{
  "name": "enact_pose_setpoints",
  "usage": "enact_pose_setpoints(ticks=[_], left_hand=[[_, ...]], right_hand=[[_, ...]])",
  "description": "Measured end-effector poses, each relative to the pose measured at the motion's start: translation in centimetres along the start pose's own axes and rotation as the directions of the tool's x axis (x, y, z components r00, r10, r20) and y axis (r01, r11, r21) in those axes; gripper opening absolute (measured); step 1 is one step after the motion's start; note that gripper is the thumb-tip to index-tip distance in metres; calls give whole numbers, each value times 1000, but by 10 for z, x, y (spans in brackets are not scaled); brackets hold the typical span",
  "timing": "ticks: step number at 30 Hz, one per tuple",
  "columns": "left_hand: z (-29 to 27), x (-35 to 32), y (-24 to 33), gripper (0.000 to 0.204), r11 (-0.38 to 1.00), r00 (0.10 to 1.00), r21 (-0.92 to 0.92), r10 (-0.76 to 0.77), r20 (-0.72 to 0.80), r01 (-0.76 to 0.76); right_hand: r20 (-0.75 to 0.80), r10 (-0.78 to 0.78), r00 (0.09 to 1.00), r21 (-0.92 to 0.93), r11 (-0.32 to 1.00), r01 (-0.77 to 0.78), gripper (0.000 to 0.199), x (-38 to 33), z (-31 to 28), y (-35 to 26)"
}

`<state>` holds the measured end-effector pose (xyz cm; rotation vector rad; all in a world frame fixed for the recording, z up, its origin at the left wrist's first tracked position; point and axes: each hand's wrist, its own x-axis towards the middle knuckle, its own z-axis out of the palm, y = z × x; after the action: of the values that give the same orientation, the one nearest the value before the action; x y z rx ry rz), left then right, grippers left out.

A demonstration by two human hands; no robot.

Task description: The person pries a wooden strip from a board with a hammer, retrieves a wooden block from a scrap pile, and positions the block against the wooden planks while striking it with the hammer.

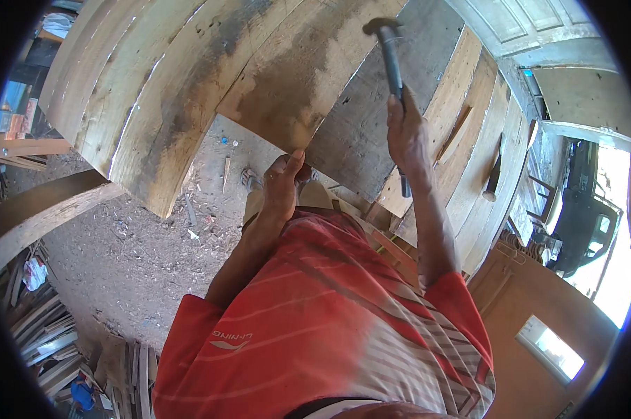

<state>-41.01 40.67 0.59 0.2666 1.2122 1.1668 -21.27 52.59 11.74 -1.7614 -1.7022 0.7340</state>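
My right hand [407, 133] is wrapped round the handle of a hammer [391, 59]. The hammer's head points away from me, over the far part of the boards, and its handle end sticks out below my fist. At the near edge of a stained wooden board [280, 87], my left hand [280, 185] is closed, with the thumb on the board's corner. What lies under its curled fingers is hidden. Beside that board runs a greyish board [378, 105], one of several wide planks laid side by side.
A long dark tool with a rounded end [495, 167] and a thin wood strip [455, 133] lie on the boards at right. A thick beam [43, 209] stands at left, above piled offcuts [50, 342]. Wood chips litter the floor [141, 258]. A brown panel [539, 300] is at lower right.
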Motion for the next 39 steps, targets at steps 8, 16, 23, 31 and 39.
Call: enact_pose_setpoints(ticks=[8, 16, 23, 31, 39], left_hand=[[-6, 2, -5, 44, 998, 1000, 51, 22, 2, -22], [2, -1, -6, 42, 989, 995, 126, 84, -54, -76], [-6, 5, -18, 38, 980, 988, 166, 123, -91, -107], [-1, 7, -19, 44, 990, 992, 93, 112, -59, -106], [4, 0, -11, 49, 985, 987, 113, 140, -84, -130]], right_hand=[[170, 55, 984, -41, 998, -49, 39, 21, -6, 15], [-27, -266, 964, -134, 956, 260, 39, 48, 12, 49], [133, 9, 991, -12, 1000, -8, 39, 45, -13, 23], [0, -132, 991, -133, 982, 131, 37, 77, -4, 62], [164, 13, 986, 81, 996, -27, 38, 79, -27, 25]])
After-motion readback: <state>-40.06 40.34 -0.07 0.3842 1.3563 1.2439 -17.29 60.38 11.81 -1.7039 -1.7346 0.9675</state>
